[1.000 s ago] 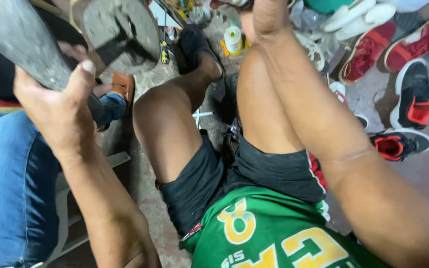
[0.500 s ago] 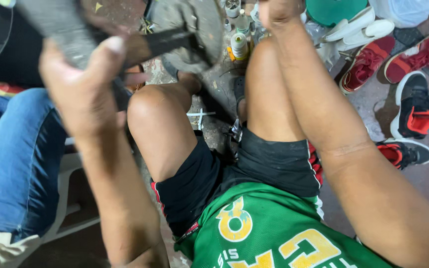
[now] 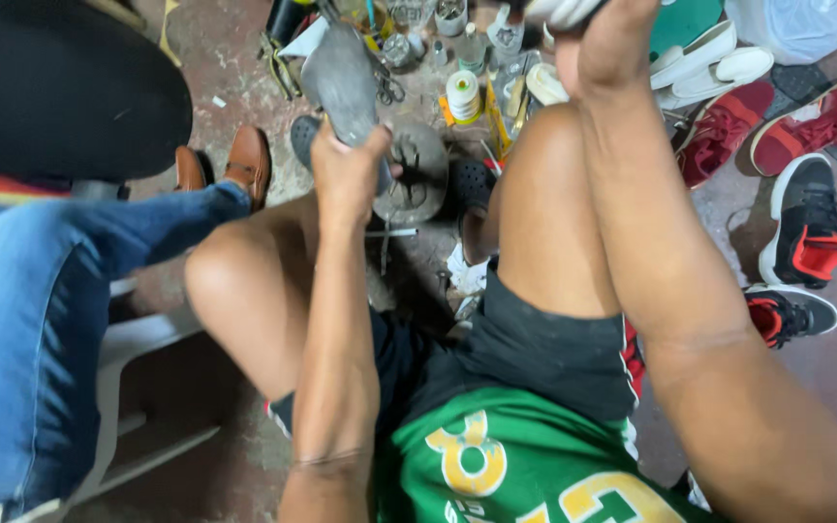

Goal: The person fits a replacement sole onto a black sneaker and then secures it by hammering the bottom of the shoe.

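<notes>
Stained concrete floor (image 3: 244, 58) runs under everything, crowded w/ footwear and repair clutter. Person sits low, bare knees apart, in black shorts (image 3: 544, 353) and a green jersey (image 3: 506, 465) w/ yellow print.

Left hand (image 3: 346, 179) is closed around a grey shoe sole (image 3: 341, 82), gripping its lower end; sole stands nearly upright, tip pointing away, above the left knee. Just behind the hand sits a round metal cobbler's stand (image 3: 418, 169) on the floor.

Right hand (image 3: 607, 48) is raised at the top edge, fingers wrapped over a white shoe (image 3: 559, 12); only a sliver of that shoe shows, so the exact grip is prob. a clasp but hard to confirm.

Between the knees, further out: spool of white thread (image 3: 463, 95) and small jars and bottles (image 3: 438, 19) close together. Right of the right arm: white shoes (image 3: 709, 63), red sneakers (image 3: 777, 126), black-and-red sneakers (image 3: 811, 232).

At left, another person's leg in blue jeans (image 3: 41, 320) ends in brown leather shoes (image 3: 234, 160), beside a white plastic chair (image 3: 138, 358).
</notes>
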